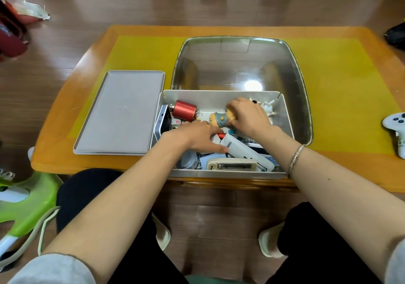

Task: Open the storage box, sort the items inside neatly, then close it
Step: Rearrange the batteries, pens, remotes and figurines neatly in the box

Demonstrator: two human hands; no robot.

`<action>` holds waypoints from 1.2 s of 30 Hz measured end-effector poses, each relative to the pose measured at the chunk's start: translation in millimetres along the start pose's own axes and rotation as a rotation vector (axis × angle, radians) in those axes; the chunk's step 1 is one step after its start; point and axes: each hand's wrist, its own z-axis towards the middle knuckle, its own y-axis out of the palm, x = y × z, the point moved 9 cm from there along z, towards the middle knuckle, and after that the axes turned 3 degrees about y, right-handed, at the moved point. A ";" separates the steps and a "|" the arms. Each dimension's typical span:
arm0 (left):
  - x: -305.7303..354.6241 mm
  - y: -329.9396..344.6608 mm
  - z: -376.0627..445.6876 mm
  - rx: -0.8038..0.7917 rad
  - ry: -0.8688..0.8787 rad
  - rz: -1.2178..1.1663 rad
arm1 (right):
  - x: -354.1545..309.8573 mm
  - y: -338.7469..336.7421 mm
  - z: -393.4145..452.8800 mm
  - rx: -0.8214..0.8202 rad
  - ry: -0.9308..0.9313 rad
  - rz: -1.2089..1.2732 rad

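Note:
The white storage box stands open at the table's front edge, full of small items. Its flat grey lid lies to its left. Inside the box my left hand grips the red-tipped end of a long white remote. My right hand closes on a small doll figurine near the box's middle. A red cylinder lies at the back left, a beige remote along the front wall, and a white animal figurine in the back right corner.
A clear plastic tray sits behind the box on the yellow mat of the orange table. A white game controller lies at the table's right edge. A green stool stands on the floor at my left.

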 end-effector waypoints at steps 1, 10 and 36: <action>-0.4 -0.6 -0.9 0.001 -0.012 -0.034 | 0.9 -0.5 -1.0 -0.002 -0.004 0.008; -2.7 -48.3 -5.3 0.444 -0.100 -0.079 | -1.1 -0.9 -21.8 -0.043 -0.107 -0.002; 18.6 -44.3 38.7 0.423 -0.022 -0.001 | 35.1 -12.3 -55.9 -0.197 0.044 0.529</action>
